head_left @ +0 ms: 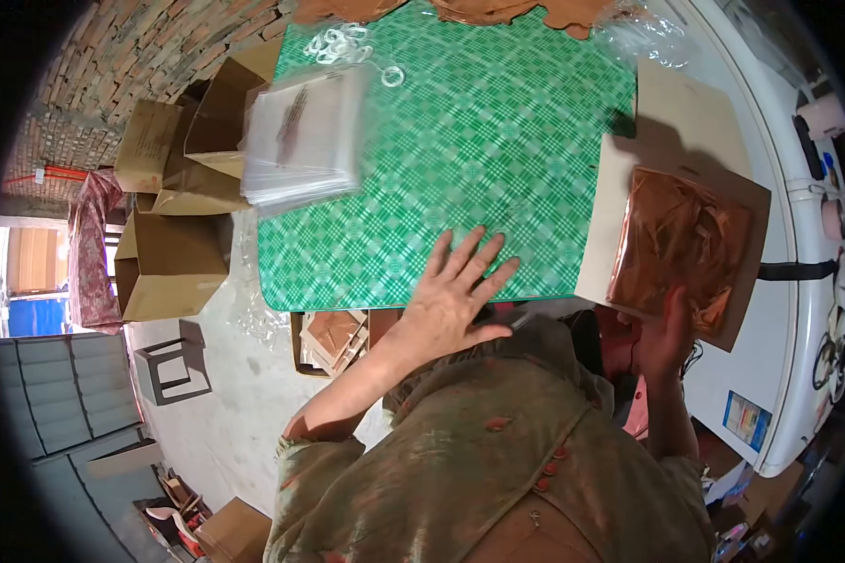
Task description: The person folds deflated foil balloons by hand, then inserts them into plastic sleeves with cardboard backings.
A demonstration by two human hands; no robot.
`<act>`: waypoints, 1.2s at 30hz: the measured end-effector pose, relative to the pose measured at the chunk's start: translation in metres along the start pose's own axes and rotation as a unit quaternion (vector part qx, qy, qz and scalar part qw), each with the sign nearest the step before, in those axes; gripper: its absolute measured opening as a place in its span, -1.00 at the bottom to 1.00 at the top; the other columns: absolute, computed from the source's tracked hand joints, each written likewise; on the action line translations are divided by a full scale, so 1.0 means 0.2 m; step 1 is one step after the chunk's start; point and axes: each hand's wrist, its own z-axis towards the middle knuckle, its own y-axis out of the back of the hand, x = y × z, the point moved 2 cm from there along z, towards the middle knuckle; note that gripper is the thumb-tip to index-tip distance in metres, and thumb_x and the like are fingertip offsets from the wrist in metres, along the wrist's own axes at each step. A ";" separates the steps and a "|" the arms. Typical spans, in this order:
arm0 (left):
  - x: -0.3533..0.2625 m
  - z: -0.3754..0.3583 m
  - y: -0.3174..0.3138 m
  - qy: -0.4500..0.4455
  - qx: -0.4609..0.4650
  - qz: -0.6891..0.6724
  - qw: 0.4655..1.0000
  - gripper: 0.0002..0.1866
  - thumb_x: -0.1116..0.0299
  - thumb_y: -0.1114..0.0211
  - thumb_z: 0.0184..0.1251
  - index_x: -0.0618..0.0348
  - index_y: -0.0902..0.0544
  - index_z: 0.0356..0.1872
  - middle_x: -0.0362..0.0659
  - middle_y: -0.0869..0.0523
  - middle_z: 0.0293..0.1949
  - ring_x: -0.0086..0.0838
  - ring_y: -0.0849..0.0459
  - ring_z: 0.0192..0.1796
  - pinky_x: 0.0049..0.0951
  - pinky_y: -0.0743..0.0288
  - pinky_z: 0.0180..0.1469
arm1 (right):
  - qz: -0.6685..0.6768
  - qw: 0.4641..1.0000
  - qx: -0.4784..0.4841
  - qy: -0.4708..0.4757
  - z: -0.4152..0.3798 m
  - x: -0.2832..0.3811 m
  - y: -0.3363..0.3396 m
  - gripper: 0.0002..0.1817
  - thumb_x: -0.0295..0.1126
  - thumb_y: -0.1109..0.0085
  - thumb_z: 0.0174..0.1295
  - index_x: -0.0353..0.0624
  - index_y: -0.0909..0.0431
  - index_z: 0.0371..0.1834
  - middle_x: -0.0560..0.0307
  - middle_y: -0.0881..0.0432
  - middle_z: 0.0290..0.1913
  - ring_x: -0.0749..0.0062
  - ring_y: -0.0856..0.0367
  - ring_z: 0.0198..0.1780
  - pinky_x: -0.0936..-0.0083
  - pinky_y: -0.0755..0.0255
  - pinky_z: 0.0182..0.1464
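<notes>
My left hand (455,300) lies at the near edge of the table, fingers spread on the green checked tablecloth (460,141), holding nothing. At the right, my right hand (665,333) grips the near edge of a brown folded package (681,249), its thumb on top and its other fingers mostly hidden underneath. The package looks glossy, like brown material in clear plastic, with a cardboard sheet (746,253) behind it. Another pale cardboard sheet (603,225) shows to its left.
A stack of clear plastic bags (305,141) lies at the table's left, near white rings (338,44). Brown material (498,9) lies along the far edge. Open cardboard boxes (174,258) stand left. A box of brown pieces (330,338) sits below the table edge.
</notes>
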 end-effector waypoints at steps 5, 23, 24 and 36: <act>0.06 -0.09 0.05 0.005 0.001 0.070 0.998 -0.18 0.01 -0.55 0.06 -0.01 -0.54 0.41 -0.08 -0.48 0.45 -0.10 -0.37 0.53 0.14 -0.15 0.55 | 0.250 0.946 -0.122 -0.166 0.08 0.15 -0.01 -0.56 -0.42 0.04 0.56 -0.32 -0.33 0.44 -0.15 -0.58 0.25 0.18 -0.65 0.13 0.29 -0.54 0.18; 0.35 0.01 0.05 0.183 -0.320 -0.311 0.876 -0.90 0.50 -0.37 0.47 0.24 -0.66 -0.29 -0.23 -0.71 -0.39 -0.62 -0.58 -0.42 -0.53 -0.46 -0.35 | 0.324 0.912 -0.131 -0.213 0.17 0.24 -0.05 -0.54 -0.15 0.21 0.69 -0.29 -0.40 0.37 -0.10 -0.59 0.20 0.22 -0.61 0.11 0.26 -0.53 0.09; 0.37 0.04 0.06 0.192 -0.339 -0.351 0.852 -0.87 0.49 -0.36 0.49 0.22 -0.62 -0.31 -0.27 -0.65 -0.42 -0.66 -0.53 -0.43 -0.55 -0.43 -0.36 | 0.348 0.903 -0.131 -0.216 0.16 0.23 -0.05 -0.53 -0.15 0.19 0.69 -0.29 -0.39 0.39 -0.09 -0.57 0.23 0.21 -0.59 0.15 0.24 -0.51 0.13; 0.42 0.33 0.29 -0.009 -0.315 -0.190 0.930 -0.76 0.63 -0.36 0.11 0.21 -0.43 -0.52 -0.12 -0.75 -0.14 -0.16 -0.67 0.02 -0.22 -0.52 0.10 | 0.282 0.930 -0.113 -0.206 0.11 0.17 -0.06 -0.40 -0.02 0.16 0.67 -0.32 -0.30 0.47 -0.10 -0.52 0.35 0.25 -0.57 0.26 0.24 -0.51 0.29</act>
